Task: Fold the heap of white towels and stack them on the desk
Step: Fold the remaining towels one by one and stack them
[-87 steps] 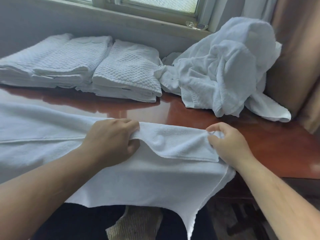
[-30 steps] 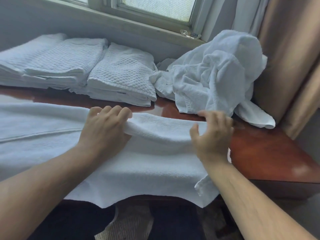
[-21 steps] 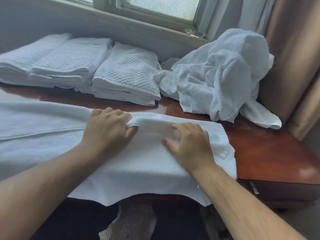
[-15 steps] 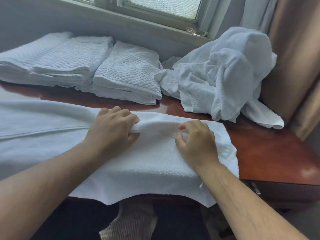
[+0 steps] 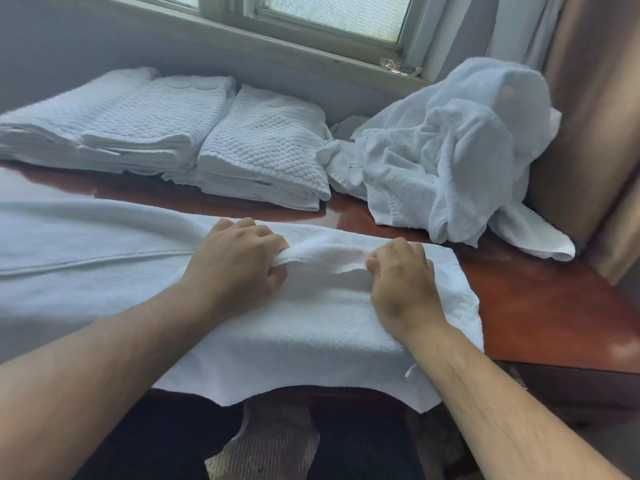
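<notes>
So both hands are bunched into the white towel (image 5: 311, 327) spread across the near edge of the table (image 5: 540, 306), its front hanging over. The left hand (image 5: 239, 268) and right hand (image 5: 403, 278) each have curled fingers gripping a raised ridge of cloth between them. Folded towels (image 5: 263, 150) sit stacked at the back by the wall, and the unfolded heap (image 5: 450, 150) is piled just right of them.
</notes>
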A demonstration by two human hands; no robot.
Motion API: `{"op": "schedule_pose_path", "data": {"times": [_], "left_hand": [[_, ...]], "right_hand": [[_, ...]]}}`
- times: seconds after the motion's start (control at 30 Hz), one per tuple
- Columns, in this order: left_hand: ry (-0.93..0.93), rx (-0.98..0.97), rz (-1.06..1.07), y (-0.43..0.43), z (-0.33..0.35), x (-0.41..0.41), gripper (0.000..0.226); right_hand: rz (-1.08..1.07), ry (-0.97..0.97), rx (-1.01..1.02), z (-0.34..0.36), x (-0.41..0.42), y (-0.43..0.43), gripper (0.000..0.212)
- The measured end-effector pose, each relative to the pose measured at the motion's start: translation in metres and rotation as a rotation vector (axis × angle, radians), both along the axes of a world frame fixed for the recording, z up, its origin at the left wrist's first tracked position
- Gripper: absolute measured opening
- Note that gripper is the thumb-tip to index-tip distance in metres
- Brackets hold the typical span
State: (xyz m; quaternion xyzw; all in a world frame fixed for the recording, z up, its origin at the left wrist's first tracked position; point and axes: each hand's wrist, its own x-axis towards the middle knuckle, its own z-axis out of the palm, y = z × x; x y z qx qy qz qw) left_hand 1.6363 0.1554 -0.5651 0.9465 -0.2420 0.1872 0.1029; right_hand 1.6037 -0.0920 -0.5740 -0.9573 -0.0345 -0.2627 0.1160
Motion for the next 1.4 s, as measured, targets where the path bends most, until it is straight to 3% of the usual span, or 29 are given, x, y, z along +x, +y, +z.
{"op": "schedule_pose_path", "data": {"times": [0.07, 0.13, 0.23, 0.43, 0.5, 0.6, 0.67, 0.77, 0.87, 0.97, 1.07, 1.27, 1.4], "left_hand": [[0.015, 0.003, 0.006, -0.001, 0.000, 0.000, 0.033], [0.048, 0.005, -0.002, -0.001, 0.001, 0.000, 0.033], [0.110, 0.097, -0.059, 0.010, 0.006, 0.001, 0.051], [0.134, 0.066, -0.028, 0.073, 0.014, -0.011, 0.066], [0.131, -0.164, 0.134, 0.110, 0.012, -0.017, 0.057], [0.018, -0.462, 0.624, 0.185, 0.008, -0.020, 0.032], [0.107, -0.523, 0.934, 0.230, 0.007, -0.022, 0.043], [0.336, -0.426, 1.146, 0.274, 0.006, -0.019, 0.072], [0.435, -0.309, 1.164, 0.287, 0.005, -0.011, 0.075], [0.433, -0.338, 1.189, 0.287, 0.006, -0.005, 0.072], [0.422, -0.381, 1.132, 0.285, 0.005, 0.001, 0.054], [0.091, -0.428, 0.968, 0.273, -0.007, 0.015, 0.036], [0.103, -0.623, 0.894, 0.280, -0.009, 0.030, 0.035]], "right_hand": [[0.016, 0.016, 0.010, 0.001, -0.002, -0.003, 0.025], [0.020, 0.159, -0.040, 0.006, -0.002, -0.005, 0.023], [-0.005, 0.328, -0.137, 0.020, 0.002, -0.001, 0.022], [0.309, 0.131, 0.054, 0.044, -0.001, 0.081, 0.022], [0.449, 0.190, 0.049, 0.042, 0.003, 0.118, 0.018], [0.585, 0.220, -0.035, 0.034, 0.013, 0.163, 0.020], [0.622, 0.204, -0.074, 0.031, 0.021, 0.183, 0.024], [0.637, 0.187, -0.100, 0.028, 0.030, 0.201, 0.028], [0.616, 0.212, -0.105, 0.024, 0.037, 0.206, 0.032], [0.602, 0.230, -0.083, 0.018, 0.038, 0.205, 0.031], [0.594, 0.182, -0.108, 0.014, 0.035, 0.208, 0.022], [0.589, 0.158, -0.093, 0.013, 0.033, 0.208, 0.025], [0.498, 0.068, -0.079, 0.008, 0.034, 0.205, 0.030]]}}
